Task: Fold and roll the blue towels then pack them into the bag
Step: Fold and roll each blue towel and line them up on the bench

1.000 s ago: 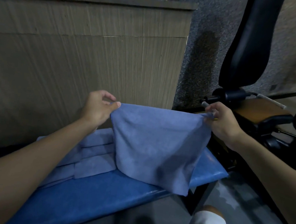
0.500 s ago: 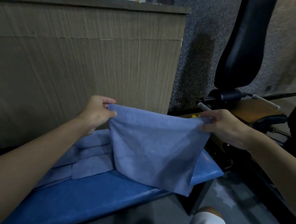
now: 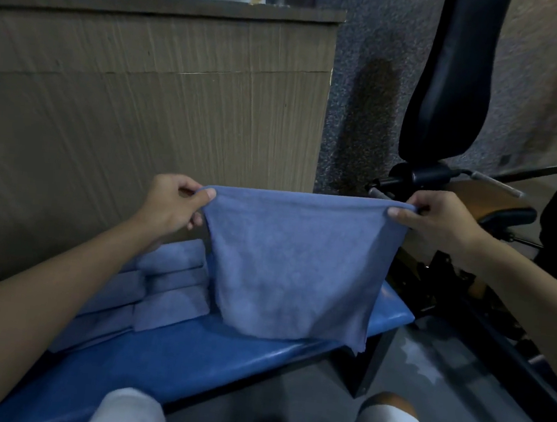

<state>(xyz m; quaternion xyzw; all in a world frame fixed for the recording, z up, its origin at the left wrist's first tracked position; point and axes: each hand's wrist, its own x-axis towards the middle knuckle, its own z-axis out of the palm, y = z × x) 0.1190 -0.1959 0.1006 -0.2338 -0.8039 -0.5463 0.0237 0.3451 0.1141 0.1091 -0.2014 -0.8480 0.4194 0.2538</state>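
"Padded blue bench nearest, a stack of folded towels lying on its left part. What could go wrong with the towel hanging over the right end?"

"A corner could slip if either pinch loosens. The loose lower corner could also droop past the bench edge and leave the fold crooked."

"Where is the cloth, relative to the grip?"

"It hangs below and between the hands. The left hand pinches the top left corner and the right hand the top right, with the top edge stretched between them. A tan counter stands behind. No bag is in view."
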